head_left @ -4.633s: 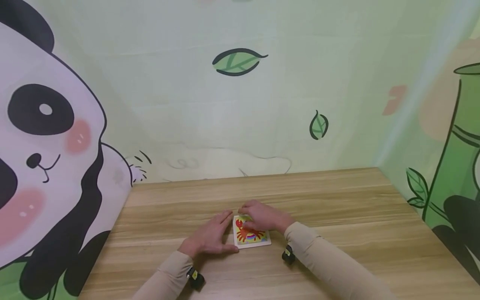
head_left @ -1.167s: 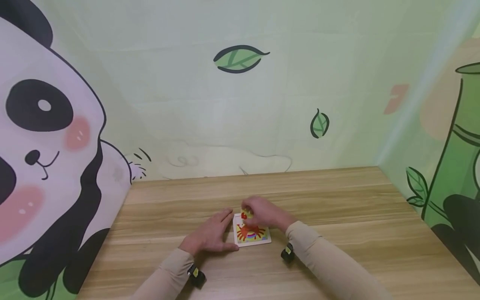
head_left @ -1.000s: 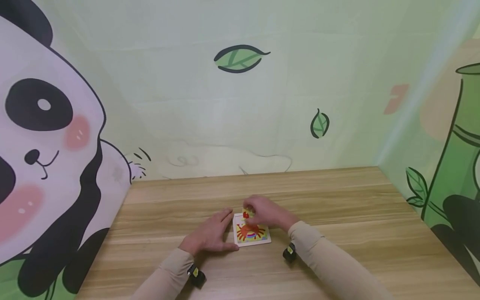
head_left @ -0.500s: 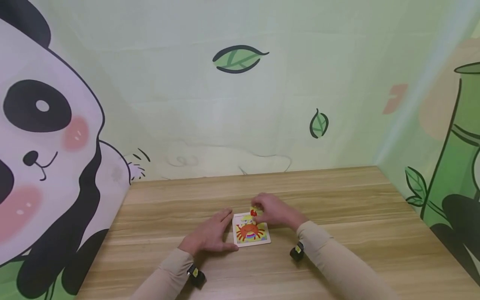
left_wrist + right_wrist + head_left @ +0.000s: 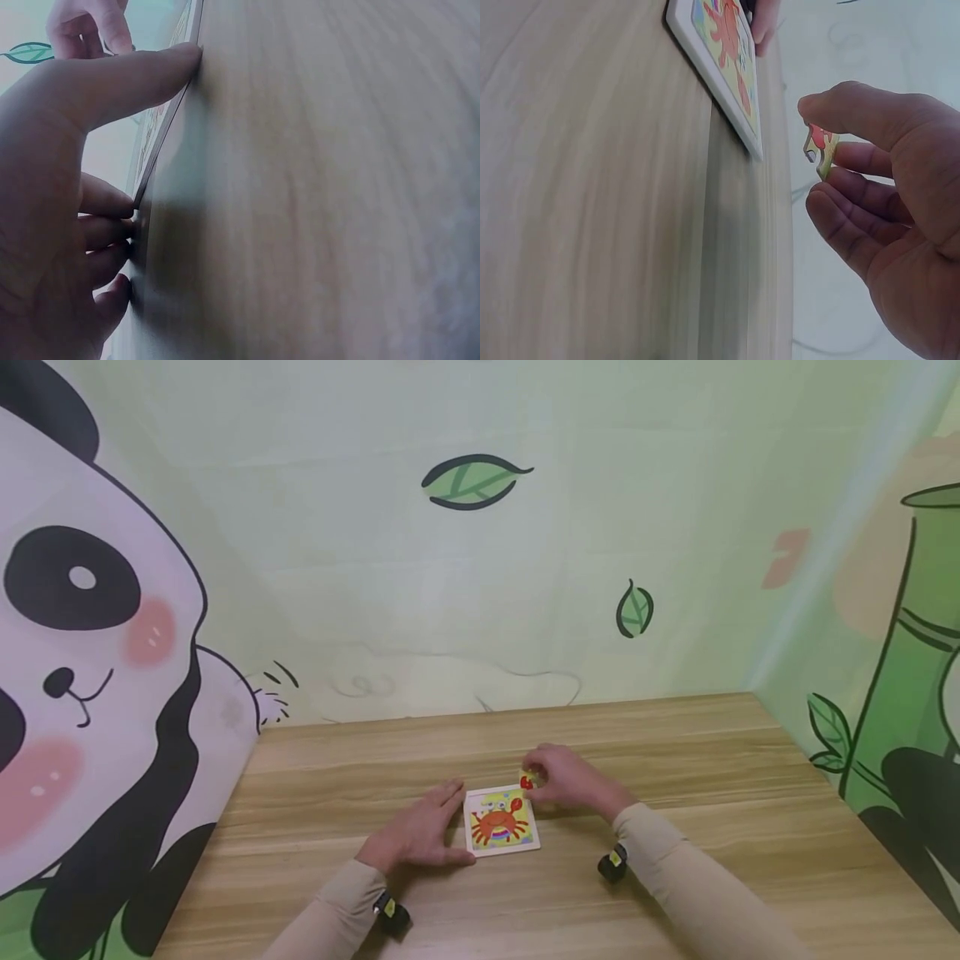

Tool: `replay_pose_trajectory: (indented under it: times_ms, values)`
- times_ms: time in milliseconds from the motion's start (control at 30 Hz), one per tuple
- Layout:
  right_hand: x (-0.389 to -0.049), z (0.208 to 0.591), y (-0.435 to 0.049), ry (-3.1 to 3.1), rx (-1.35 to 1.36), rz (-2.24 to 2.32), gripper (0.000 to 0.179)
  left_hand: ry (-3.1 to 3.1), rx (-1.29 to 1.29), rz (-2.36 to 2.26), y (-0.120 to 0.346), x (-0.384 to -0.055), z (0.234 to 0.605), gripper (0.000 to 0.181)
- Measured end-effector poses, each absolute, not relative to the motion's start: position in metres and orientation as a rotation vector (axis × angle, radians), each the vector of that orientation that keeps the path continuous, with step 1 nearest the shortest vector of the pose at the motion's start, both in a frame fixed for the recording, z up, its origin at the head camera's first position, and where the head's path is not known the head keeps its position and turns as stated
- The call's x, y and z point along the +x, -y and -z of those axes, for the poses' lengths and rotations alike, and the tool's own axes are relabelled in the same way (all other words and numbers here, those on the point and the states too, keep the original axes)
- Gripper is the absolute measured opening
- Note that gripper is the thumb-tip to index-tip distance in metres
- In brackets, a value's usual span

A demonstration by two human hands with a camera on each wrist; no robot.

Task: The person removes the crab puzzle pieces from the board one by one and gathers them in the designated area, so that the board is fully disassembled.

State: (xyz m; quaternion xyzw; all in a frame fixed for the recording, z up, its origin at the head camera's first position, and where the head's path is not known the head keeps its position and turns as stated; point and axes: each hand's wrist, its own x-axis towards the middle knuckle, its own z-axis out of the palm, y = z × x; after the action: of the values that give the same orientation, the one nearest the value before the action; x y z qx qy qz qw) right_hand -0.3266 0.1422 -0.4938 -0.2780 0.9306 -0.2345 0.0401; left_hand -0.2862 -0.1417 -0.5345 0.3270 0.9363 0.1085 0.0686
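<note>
A small square jigsaw puzzle [image 5: 501,820] with a red crab on yellow lies flat in a white frame. Its upper left part shows bare white backing. My left hand [image 5: 420,829] is spread along the frame's left side, the thumb at the near left corner and a forefinger by the far left one. In the left wrist view the left thumb [image 5: 142,82] touches the frame's edge. Beyond the frame's far right corner, my right hand [image 5: 573,779] pinches a puzzle piece [image 5: 822,146] between thumb and fingers, raised off the table. That piece is yellow with a red claw.
The wood-grain table [image 5: 360,752] reaches back to a pale green wall cloth [image 5: 360,568] with printed leaves. A printed panda [image 5: 90,610] covers the left wall and printed bamboo [image 5: 900,677] the right one. Each wrist bears a small black camera [image 5: 613,865].
My right hand has lifted the claw piece out of the puzzle's upper left and carried it right, past the frame's far right corner. My left hand stays at the frame.
</note>
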Motion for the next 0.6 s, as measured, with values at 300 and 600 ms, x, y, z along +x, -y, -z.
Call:
replay_pose_trajectory:
  times_ms: [300,600]
  values:
    - [-0.324,0.493,-0.160,-2.863,-0.784,0.735,0.041,-2.809,0.972,-0.350,0.142,-0.285,0.534,0.109]
    - [-0.321,0.490,-0.173,-2.879,-0.701,0.719,0.041,-2.799,0.967,-0.327,0.142,-0.285,0.534,0.109]
